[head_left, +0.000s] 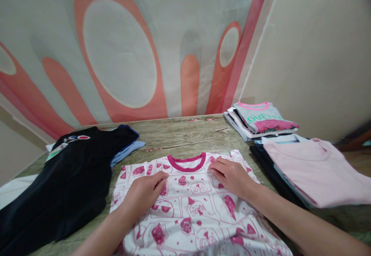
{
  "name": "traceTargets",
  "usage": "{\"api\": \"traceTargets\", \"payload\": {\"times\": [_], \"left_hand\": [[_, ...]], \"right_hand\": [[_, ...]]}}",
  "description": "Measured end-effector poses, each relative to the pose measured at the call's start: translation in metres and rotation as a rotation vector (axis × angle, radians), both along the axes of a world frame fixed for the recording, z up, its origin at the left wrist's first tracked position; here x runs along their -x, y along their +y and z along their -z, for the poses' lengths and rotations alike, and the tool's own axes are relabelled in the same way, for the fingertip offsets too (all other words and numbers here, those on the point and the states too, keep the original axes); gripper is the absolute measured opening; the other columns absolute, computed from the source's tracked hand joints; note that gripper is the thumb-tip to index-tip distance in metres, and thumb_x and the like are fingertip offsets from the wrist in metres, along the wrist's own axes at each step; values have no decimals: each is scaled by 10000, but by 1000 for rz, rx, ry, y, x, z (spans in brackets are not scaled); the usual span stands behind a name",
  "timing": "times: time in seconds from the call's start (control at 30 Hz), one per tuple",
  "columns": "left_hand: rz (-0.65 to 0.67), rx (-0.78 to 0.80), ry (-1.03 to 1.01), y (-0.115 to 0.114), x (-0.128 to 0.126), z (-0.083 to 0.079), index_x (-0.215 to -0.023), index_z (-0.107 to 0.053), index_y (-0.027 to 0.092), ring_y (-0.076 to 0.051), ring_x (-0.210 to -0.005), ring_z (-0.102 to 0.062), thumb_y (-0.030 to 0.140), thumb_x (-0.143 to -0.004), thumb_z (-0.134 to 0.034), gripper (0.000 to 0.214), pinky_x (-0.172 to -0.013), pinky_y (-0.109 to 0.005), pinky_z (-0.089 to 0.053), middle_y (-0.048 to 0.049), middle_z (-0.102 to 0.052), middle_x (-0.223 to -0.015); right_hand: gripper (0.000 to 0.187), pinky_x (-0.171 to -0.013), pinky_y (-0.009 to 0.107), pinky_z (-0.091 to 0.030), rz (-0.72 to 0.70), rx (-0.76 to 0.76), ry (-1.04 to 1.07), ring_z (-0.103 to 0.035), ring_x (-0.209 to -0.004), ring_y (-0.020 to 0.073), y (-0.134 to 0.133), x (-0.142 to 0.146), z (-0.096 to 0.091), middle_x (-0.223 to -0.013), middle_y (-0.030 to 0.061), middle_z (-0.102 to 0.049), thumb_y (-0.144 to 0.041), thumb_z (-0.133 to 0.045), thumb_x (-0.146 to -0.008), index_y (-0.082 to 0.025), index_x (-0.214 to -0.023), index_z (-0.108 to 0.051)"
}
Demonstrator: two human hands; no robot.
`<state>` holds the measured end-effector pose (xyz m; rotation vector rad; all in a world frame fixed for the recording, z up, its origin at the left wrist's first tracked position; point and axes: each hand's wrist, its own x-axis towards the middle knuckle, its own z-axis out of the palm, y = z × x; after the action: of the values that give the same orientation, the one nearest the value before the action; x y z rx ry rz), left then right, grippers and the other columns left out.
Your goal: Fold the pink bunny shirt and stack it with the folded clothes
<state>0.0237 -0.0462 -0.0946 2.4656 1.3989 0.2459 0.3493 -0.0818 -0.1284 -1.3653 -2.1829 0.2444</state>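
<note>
A white T-shirt (199,205) with a magenta cartoon print and magenta neckband lies spread in front of me, its collar toward the wall. My left hand (149,190) is on the chest below the left end of the collar, its fingers curled in and closed on the fabric. On the other side, my right hand (230,174) rests just beside the collar, with bent fingers closed at the cloth. Both sets of fingertips are partly hidden. The shirt's lower part runs out of view.
Dark garments (81,178) lie at the left, with a light blue cloth (127,151) under them. A folded stack topped by a grey shirt (261,116) stands at the back right of the wood-patterned table (171,134). Nearer, a pink shirt (319,171) tops another pile. A patterned wall rises behind.
</note>
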Motion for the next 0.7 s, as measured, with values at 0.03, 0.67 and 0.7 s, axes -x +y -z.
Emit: {"api": "traceTargets", "payload": {"times": [0.03, 0.67, 0.7], "left_hand": [[-1, -1, -3, 0, 0, 0, -1103, -632, 314, -188, -868, -711, 349, -962, -388, 284, -703, -240, -480, 26, -753, -969], [-65, -105, 127, -2, 0, 3, -998, -599, 262, -187, -764, -683, 360, -983, -359, 260, -669, -260, -438, 1, -712, -849], [-81, -120, 179, -3, -2, 2, -989, -593, 249, -194, -753, -682, 366, -984, -355, 266, -658, -267, -436, -9, -707, -851]], "right_hand": [[186, -738, 272, -459, 1, 5, -2, -605, -806, 158, 0, 0, 0, -868, 31, -631, -194, -456, -961, -227, -939, -638], [195, -768, 283, -470, 8, 18, -8, -607, -834, 163, 1, -2, 6, -920, 34, -638, -179, -450, -956, -238, -982, -634], [197, -765, 283, -471, 12, 18, -12, -606, -833, 162, 1, -2, 7, -919, 33, -638, -181, -449, -957, -240, -984, -635]]}}
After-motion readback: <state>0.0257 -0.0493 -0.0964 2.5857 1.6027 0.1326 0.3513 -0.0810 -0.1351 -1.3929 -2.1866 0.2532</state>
